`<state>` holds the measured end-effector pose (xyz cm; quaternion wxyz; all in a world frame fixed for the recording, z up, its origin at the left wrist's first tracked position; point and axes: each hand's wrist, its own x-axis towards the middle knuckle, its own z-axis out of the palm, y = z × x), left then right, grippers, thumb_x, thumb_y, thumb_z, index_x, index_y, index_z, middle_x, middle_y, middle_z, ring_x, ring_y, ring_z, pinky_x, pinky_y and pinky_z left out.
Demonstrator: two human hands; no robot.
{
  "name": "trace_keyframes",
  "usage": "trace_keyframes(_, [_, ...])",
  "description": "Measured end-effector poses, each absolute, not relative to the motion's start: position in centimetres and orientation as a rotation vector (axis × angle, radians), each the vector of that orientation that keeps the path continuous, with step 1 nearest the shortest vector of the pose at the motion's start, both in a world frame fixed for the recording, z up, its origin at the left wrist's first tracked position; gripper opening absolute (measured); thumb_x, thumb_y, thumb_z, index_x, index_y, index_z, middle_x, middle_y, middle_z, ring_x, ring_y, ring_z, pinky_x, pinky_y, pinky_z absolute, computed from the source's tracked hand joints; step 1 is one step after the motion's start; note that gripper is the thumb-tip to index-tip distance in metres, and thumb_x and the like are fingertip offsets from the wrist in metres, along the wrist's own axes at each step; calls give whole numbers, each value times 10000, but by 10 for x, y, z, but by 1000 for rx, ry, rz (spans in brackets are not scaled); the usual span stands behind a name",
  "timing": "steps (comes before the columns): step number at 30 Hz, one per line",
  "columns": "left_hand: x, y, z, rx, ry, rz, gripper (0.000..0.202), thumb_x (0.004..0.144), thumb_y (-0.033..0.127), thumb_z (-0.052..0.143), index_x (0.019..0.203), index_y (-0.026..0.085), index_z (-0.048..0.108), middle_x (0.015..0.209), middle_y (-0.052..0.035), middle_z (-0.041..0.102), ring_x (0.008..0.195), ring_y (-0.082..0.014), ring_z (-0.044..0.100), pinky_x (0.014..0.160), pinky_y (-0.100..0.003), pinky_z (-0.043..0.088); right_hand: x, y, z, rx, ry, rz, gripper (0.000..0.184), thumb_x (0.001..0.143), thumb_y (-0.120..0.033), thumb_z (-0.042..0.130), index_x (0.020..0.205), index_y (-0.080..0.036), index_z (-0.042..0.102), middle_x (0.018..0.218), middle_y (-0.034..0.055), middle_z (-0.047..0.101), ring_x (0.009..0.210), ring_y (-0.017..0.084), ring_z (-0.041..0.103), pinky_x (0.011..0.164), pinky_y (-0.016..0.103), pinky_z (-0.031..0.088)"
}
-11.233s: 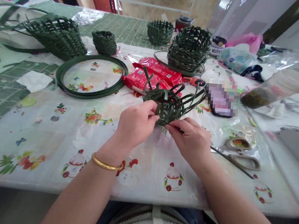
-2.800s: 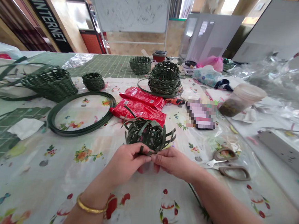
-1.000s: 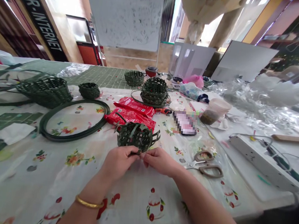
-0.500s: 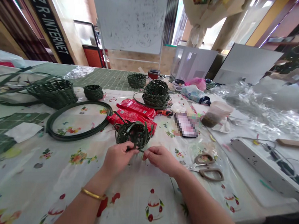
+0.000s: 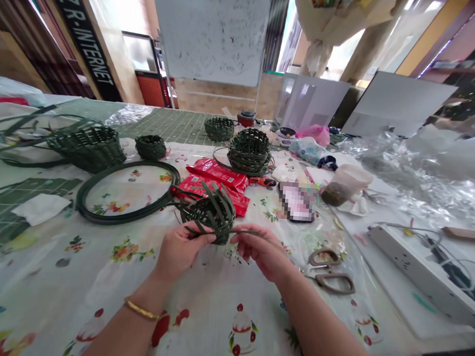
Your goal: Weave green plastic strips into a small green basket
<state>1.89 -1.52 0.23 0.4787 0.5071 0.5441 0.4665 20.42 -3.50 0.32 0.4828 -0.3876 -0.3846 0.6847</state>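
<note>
A small dark green woven basket [image 5: 208, 211] with loose strip ends sticking up is tilted over the table, in front of red packets [image 5: 216, 179]. My left hand [image 5: 183, 246] pinches its near rim between thumb and fingers. To its right, my right hand [image 5: 259, 248] has its fingers closed around a thin green weaving strip [image 5: 249, 233] that runs out from the basket's rim. Scissors [image 5: 331, 270] with brown handles lie on the cloth to the right of my right hand. A coil of green strip [image 5: 80, 201] rests to the left of the basket.
Behind are finished-looking woven baskets [image 5: 250, 150], a phone [image 5: 296, 202], an orange-handled tool [image 5: 263, 181] and a plastic cup [image 5: 346, 184]. A larger basket [image 5: 89, 147] with long loose strips stands left. At right lies a white power strip [image 5: 423, 272].
The small basket has been tipped and turned, and its upright strips now lean differently. My right hand has shifted slightly, and the strip at it now shows across its fingers.
</note>
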Motion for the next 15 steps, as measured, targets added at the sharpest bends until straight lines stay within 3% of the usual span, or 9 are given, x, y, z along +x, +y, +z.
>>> trace_keyframes(3, [25, -19, 0, 1158, 1263, 1103, 175, 586, 266, 713, 687, 162, 614, 407, 75, 540, 223, -56, 351, 231, -174, 240, 196, -37, -1, -955, -1029, 1545, 283, 632, -281, 759, 899, -209, 698, 773, 13, 705, 621, 109, 586, 549, 225, 444])
trace_keyframes(6, [28, -22, -2, 1172, 1257, 1045, 177, 604, 276, 700, 692, 155, 605, 478, 56, 588, 231, -56, 384, 232, -172, 270, 188, -39, -5, -1011, -1119, 1348, 176, 649, -281, 748, 816, -230, 724, 740, 3, 702, 678, 137, 613, 628, 267, 477])
trace_keyframes(10, [27, -23, -4, 1240, 1273, 999, 177, 627, 294, 688, 699, 152, 612, 553, 31, 629, 249, -56, 416, 246, -172, 304, 188, -38, -11, -1058, -1262, 1062, 88, 716, -268, 698, 792, -243, 736, 747, 16, 703, 720, 158, 624, 675, 289, 494])
trace_keyframes(15, [24, -24, -3, 1272, 1268, 974, 164, 659, 313, 678, 709, 167, 620, 654, 20, 672, 265, -43, 422, 256, -165, 305, 194, -36, -13, -984, -1433, 976, 129, 764, -208, 651, 851, -265, 727, 769, 3, 703, 721, 141, 631, 662, 262, 503])
